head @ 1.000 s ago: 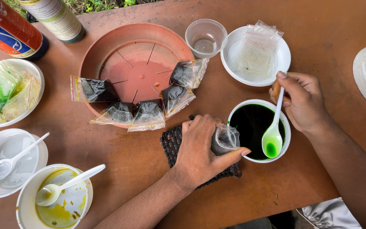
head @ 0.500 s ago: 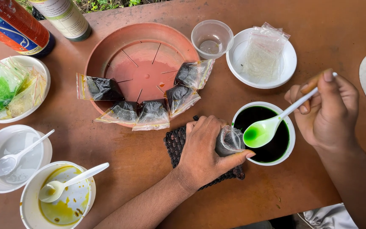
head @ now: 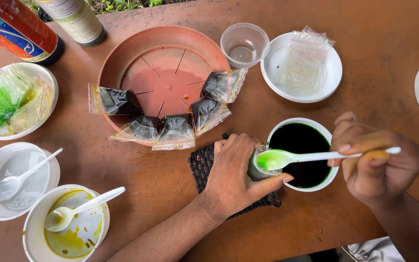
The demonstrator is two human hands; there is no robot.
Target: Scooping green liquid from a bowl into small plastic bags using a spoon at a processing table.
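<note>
My left hand (head: pixel 236 174) grips a small clear plastic bag (head: pixel 258 167) and holds it upright on a dark woven mat (head: pixel 202 165). My right hand (head: pixel 377 162) holds a white plastic spoon (head: pixel 311 156) level, its bowl full of bright green liquid just over the bag's mouth. Right behind the spoon stands a white bowl of dark green liquid (head: pixel 302 150). Several filled dark bags (head: pixel 173 128) lean along the front rim of a terracotta-coloured plastic saucer (head: pixel 163 43).
A white plate with empty clear bags (head: pixel 301 60) and a clear cup (head: pixel 244 44) stand at the back. On the left are a bowl of green and yellow bags (head: pixel 10 99), a bowl with a spoon (head: pixel 15 179), a yellow-stained bowl (head: pixel 69 228), and two bottles (head: pixel 20 29).
My right hand lifted the spoon out of the dark green bowl, turned it level and carried it left to the mouth of the bag. My left hand kept its grip.
</note>
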